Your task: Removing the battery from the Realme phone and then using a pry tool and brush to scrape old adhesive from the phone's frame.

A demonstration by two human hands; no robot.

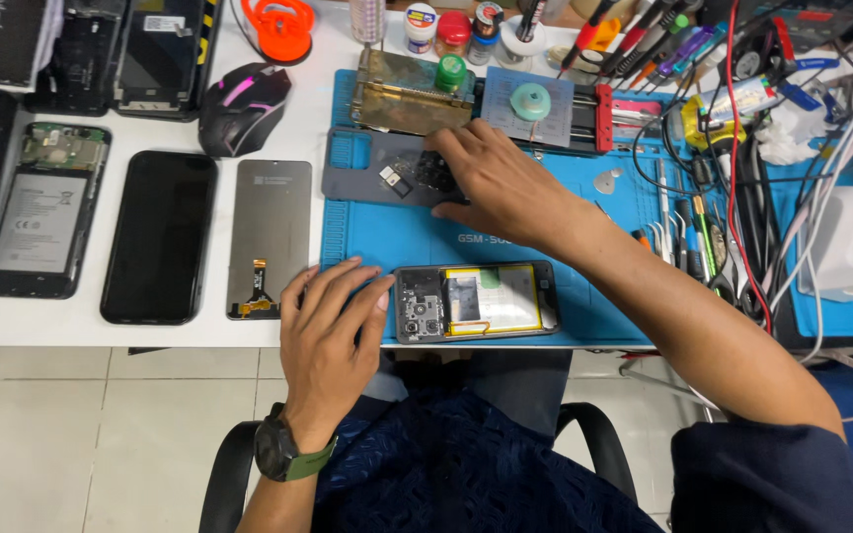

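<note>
The left hand (326, 341) lies palm down just left of the opened phone (476, 301), fingers spread and stretched forward, their tips reaching the phone's near left corner; no grip is closed on anything. Its wrist, wearing a dark watch (281, 452) on a green strap, sits nearer the body than the phone, and the bare forearm runs down and left from there. The right hand (501, 183) is beyond the phone, palm down, fingers curled and pointing left with the fingertips pressed together low; what they pinch cannot be told. The right forearm crosses past the phone's right end, slanting down to a dark sleeve.
</note>
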